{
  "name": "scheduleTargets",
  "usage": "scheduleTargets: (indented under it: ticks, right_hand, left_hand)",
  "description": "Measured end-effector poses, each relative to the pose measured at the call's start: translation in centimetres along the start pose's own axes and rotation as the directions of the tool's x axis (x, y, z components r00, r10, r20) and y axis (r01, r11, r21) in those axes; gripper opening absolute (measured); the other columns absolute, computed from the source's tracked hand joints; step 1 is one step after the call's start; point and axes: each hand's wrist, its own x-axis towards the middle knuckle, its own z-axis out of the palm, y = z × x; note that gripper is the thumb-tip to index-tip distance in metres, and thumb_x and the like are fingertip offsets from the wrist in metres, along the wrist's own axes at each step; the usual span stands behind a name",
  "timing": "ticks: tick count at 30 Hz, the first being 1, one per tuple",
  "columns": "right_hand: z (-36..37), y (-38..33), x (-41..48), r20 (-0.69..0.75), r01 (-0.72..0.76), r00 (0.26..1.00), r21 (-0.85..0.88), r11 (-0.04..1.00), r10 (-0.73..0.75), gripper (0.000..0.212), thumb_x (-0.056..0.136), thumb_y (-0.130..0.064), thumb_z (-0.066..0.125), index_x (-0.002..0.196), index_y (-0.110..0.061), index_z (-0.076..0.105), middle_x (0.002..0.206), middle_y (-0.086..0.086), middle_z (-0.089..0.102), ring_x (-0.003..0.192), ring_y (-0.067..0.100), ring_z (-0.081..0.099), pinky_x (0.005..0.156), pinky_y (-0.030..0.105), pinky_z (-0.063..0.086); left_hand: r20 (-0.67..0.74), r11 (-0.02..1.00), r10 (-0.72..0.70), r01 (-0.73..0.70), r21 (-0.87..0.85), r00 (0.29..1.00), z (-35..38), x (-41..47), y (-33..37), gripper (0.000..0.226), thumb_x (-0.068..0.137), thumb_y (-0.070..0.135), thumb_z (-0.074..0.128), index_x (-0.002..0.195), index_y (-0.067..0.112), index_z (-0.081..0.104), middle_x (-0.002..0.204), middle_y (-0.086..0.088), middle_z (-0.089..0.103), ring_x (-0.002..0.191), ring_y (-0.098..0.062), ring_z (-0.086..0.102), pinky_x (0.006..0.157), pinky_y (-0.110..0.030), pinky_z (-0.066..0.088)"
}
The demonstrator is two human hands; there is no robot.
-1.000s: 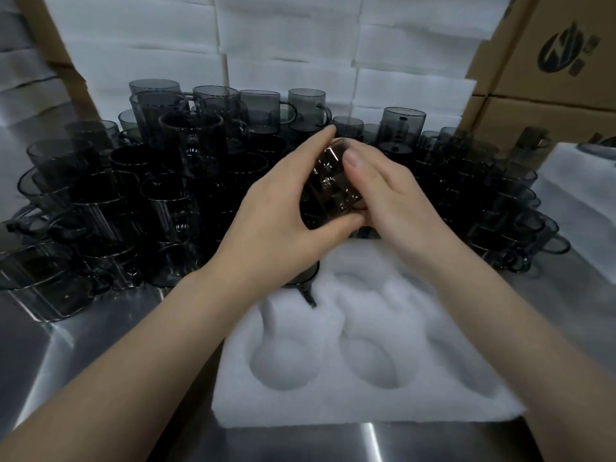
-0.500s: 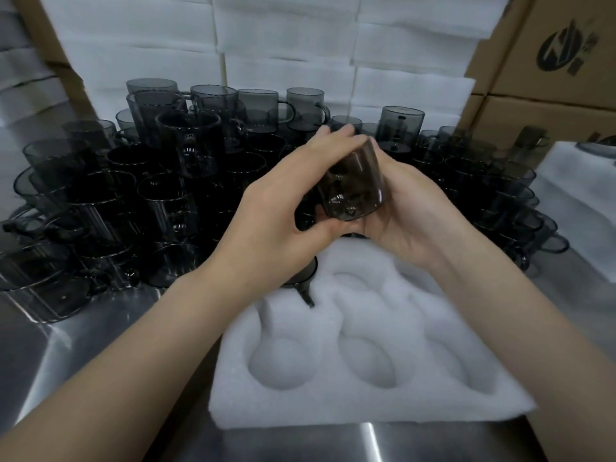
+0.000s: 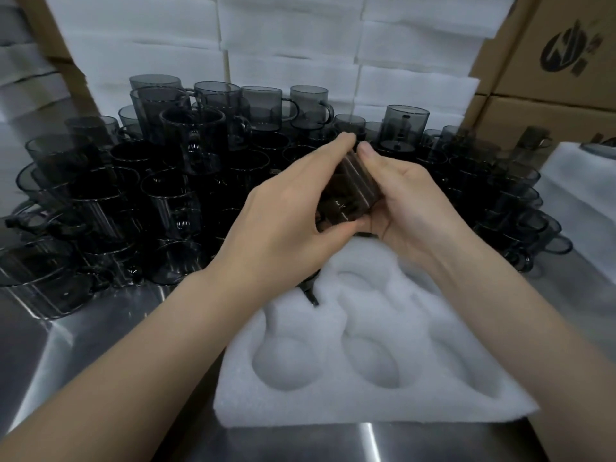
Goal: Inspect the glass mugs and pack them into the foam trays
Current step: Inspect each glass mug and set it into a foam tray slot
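I hold one smoky grey glass mug (image 3: pixel 350 191) between both hands, above the far edge of the white foam tray (image 3: pixel 366 408). My left hand (image 3: pixel 286 221) grips it from the left with thumb under and fingers over. My right hand (image 3: pixel 406 205) cups it from the right, fingertips at its top. The mug lies tilted on its side. The tray's round hollows nearest me hold nothing; a dark mug handle (image 3: pixel 308 293) pokes out at its far left hollow, mostly hidden under my left hand.
A dense crowd of grey glass mugs (image 3: pixel 166 195) stands on the steel table (image 3: pixel 83 345), some stacked. White foam sheets (image 3: pixel 290 41) are piled behind. Cardboard boxes (image 3: pixel 550 61) stand at the right, with another foam piece (image 3: pixel 580 195) beside them.
The mug has been turned between my hands, and my right hand shifted from over it to cupping it from the side. Both hands stay above the tray's far edge.
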Motion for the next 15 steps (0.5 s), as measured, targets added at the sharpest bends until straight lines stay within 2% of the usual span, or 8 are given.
scheduleTargets:
  ticks: [5,7,8,9,11,12,14,15]
  right_hand:
    - [-0.3,-0.3,0.0,0.019,-0.016,1.0,0.059,0.998,0.015,0.036,0.1,-0.02,0.053,0.075,-0.015,0.078,0.074,0.006,0.072,0.068,0.018,0.07,0.055,0.028,0.056]
    - [-0.4,-0.4,0.1,0.096,-0.077,0.993,0.138,0.987,0.064,0.033,0.101,-0.023,0.05,0.085,-0.013,0.077,0.082,0.007,0.073,0.076,0.019,0.07,0.061,0.03,0.057]
    - [-0.4,-0.5,0.2,0.186,-0.147,0.976,0.206,0.967,0.108,0.035,0.102,-0.03,0.048,0.092,-0.012,0.076,0.089,0.008,0.073,0.082,0.02,0.071,0.065,0.032,0.058]
    - [-0.4,-0.6,0.2,0.302,-0.24,0.941,0.271,0.932,0.154,0.04,0.103,-0.037,0.043,0.098,-0.012,0.075,0.095,0.009,0.073,0.087,0.022,0.071,0.068,0.034,0.058]
    - [-0.5,-0.7,0.1,0.48,-0.383,0.852,0.296,0.875,0.21,0.05,0.1,-0.049,0.038,0.108,-0.015,0.072,0.105,0.011,0.072,0.095,0.026,0.07,0.074,0.039,0.059]
    - [-0.7,-0.7,0.0,0.512,-0.406,0.829,0.275,0.871,0.225,0.05,0.098,-0.052,0.039,0.112,-0.016,0.071,0.109,0.011,0.071,0.097,0.027,0.068,0.077,0.041,0.058]
    - [-0.8,-0.7,0.0,0.518,-0.398,0.826,0.255,0.881,0.223,0.05,0.093,-0.054,0.043,0.115,-0.017,0.069,0.112,0.012,0.069,0.098,0.029,0.067,0.079,0.043,0.058]
    - [-0.8,-0.7,0.0,0.502,-0.379,0.84,0.273,0.884,0.205,0.048,0.093,-0.052,0.044,0.114,-0.017,0.069,0.111,0.013,0.07,0.096,0.029,0.068,0.078,0.043,0.058]
  left_hand:
    - [0.029,0.985,0.163,-0.161,-0.061,0.986,-0.4,-0.9,0.2,0.068,0.079,0.009,0.078,0.139,0.0,0.046,0.144,-0.01,0.048,0.136,-0.018,0.044,0.114,-0.038,0.035]
    - [0.056,0.978,0.204,-0.2,-0.061,0.977,-0.5,0.1,0.6,0.063,0.08,0.005,0.077,0.136,0.003,0.048,0.146,-0.012,0.046,0.138,-0.02,0.041,0.117,-0.041,0.03]
    - [0.117,0.983,0.173,-0.164,-0.087,0.978,-0.7,1.5,1.3,0.05,0.084,0.003,0.072,0.129,0.011,0.052,0.145,-0.013,0.047,0.139,-0.02,0.04,0.118,-0.039,0.026]
    - [0.27,0.987,0.151,-0.131,-0.089,0.951,-1.1,2.0,1.8,0.036,0.091,0.002,0.06,0.115,0.027,0.051,0.139,-0.013,0.05,0.138,-0.02,0.039,0.117,-0.037,0.022]
    - [0.412,0.998,0.048,-0.027,-0.056,0.91,-0.4,3.4,0.3,0.026,0.095,0.004,0.04,0.084,0.026,0.031,0.109,-0.01,0.051,0.132,-0.024,0.037,0.108,-0.036,0.018]
    - [0.41,0.998,0.05,-0.03,-0.055,0.911,0.1,3.7,-0.9,0.026,0.093,0.007,0.043,0.087,0.026,0.026,0.109,-0.008,0.052,0.132,-0.025,0.036,0.11,-0.039,0.016]
    - [0.155,0.999,0.037,-0.031,-0.042,0.987,0.2,2.9,0.0,0.046,0.083,0.009,0.065,0.112,0.025,0.033,0.139,-0.015,0.049,0.14,-0.026,0.033,0.118,-0.049,0.018]
    - [0.067,0.992,0.103,-0.097,-0.085,0.992,-0.1,1.2,-0.1,0.06,0.078,0.008,0.072,0.12,0.026,0.034,0.148,-0.011,0.042,0.144,-0.025,0.03,0.118,-0.054,0.019]
